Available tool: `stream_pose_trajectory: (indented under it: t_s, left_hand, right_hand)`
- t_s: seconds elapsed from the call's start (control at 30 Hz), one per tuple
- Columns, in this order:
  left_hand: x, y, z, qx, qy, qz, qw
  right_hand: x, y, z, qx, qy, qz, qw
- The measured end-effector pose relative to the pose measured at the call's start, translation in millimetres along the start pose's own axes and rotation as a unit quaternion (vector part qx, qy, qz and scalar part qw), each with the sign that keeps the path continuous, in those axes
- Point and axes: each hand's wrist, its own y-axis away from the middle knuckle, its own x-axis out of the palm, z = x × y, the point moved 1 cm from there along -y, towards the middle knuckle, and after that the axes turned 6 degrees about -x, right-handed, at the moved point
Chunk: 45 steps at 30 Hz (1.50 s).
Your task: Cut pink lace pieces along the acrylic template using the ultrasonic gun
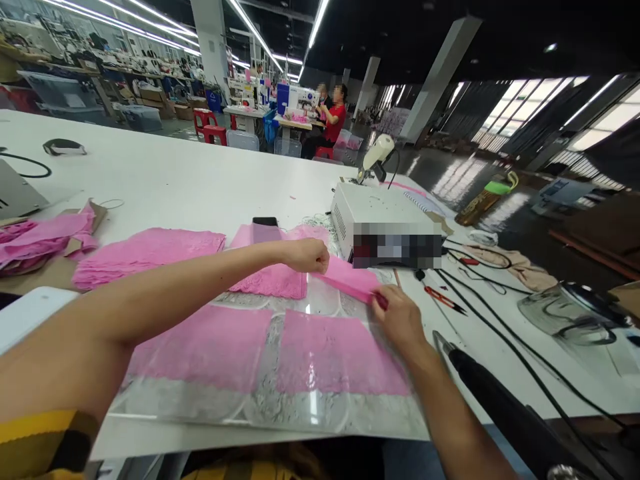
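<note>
My left hand and my right hand both pinch a small pink lace strip, holding it just above the table by its two ends. Below it lies a clear plastic template sheet with two pink lace pieces under it. A stack of pink lace pieces sits right beside my left hand, and a wider stack lies further left. A dark phone rests on the pink stack.
A white machine box with a handheld tool stands behind my hands. Red snips, black cables, a glass lid and a black tool lie to the right. More pink fabric on cardboard lies left. People sew in the background.
</note>
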Motion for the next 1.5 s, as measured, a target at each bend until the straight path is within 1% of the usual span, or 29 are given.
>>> stream_pose_trajectory:
  t_s: [0.07, 0.1, 0.27, 0.4, 0.5, 0.63, 0.77, 0.87, 0.97, 1.03, 1.13, 1.2, 1.3, 1.37, 1.5]
  left_hand:
    - [7.3, 16, -8, 0.007, 0.014, -0.004, 1.0]
    - [12.5, 25, -13, 0.012, 0.023, -0.006, 1.0]
    - [47.3, 69, -38, 0.046, 0.061, -0.003, 0.997]
    - [69.4, 94, -51, 0.067, 0.074, 0.002, 0.995]
    - [78.6, 102, -53, 0.084, 0.073, 0.008, 0.994]
    - [87.6, 105, -50, 0.091, 0.061, -0.003, 0.994]
    - [95.7, 108, -48, 0.098, 0.043, -0.021, 0.994]
    - [98.0, 110, -48, 0.112, 0.023, -0.025, 0.993]
    - [95.7, 104, -52, 0.127, 0.009, -0.025, 0.992]
    - [93.2, 93, -59, 0.132, 0.013, -0.03, 0.991]
    - [91.6, 67, -79, 0.131, 0.007, -0.036, 0.991]
    - [93.4, 46, -96, 0.126, -0.008, -0.035, 0.991]
    - [100.6, 19, -119, 0.124, -0.019, -0.039, 0.991]
    - [107.6, 6, -130, 0.12, -0.028, -0.041, 0.992]
    - [121.7, -6, -142, 0.108, -0.053, -0.035, 0.992]
  right_hand:
    - [-13, 10, -1, 0.0, -0.007, 0.01, 1.0]
    - [-20, 17, 1, -0.013, -0.012, 0.014, 1.0]
    - [-46, 62, 19, -0.145, 0.0, -0.011, 0.989]
    - [-56, 88, 27, -0.19, 0.021, -0.007, 0.982]
    - [-61, 96, 29, -0.198, 0.018, 0.0, 0.98]
    - [-66, 100, 35, -0.197, 0.003, 0.0, 0.98]
    - [-68, 103, 39, -0.185, -0.002, 0.006, 0.983]
    - [-70, 104, 39, -0.166, -0.013, 0.003, 0.986]
    - [-71, 104, 37, -0.13, -0.03, 0.001, 0.991]
    - [-71, 107, 34, -0.104, -0.034, -0.014, 0.994]
    - [-71, 113, 31, -0.069, -0.032, -0.048, 0.996]
    - [-69, 118, 29, -0.051, -0.039, -0.052, 0.997]
    - [-68, 121, 28, -0.038, -0.051, -0.056, 0.996]
    - [-68, 122, 28, -0.028, -0.054, -0.065, 0.996]
    - [-67, 123, 29, 0.002, -0.065, -0.082, 0.995]
